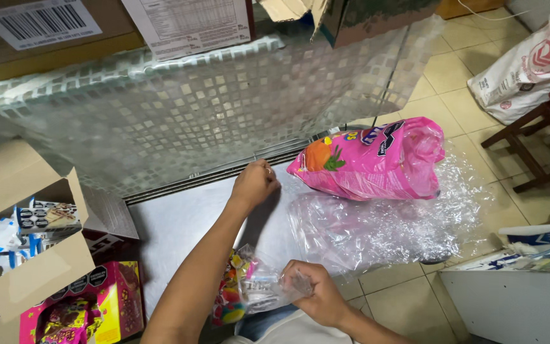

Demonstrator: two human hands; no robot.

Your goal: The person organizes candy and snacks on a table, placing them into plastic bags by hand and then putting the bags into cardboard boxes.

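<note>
A small clear packet of sweets [256,288] is held in the closed grip of the right hand [316,294], at the near edge of the metal table [179,220]. The left hand [254,183] is curled shut farther back on the table, against the patterned glass pane [179,108]; what it grips cannot be told. A pink bag [370,162] lies right of that hand, on crumpled clear plastic [389,226].

Pink sweets bag [370,162] on the counter, open brown carton [23,236] far left — pink box [106,299] below it
</note>
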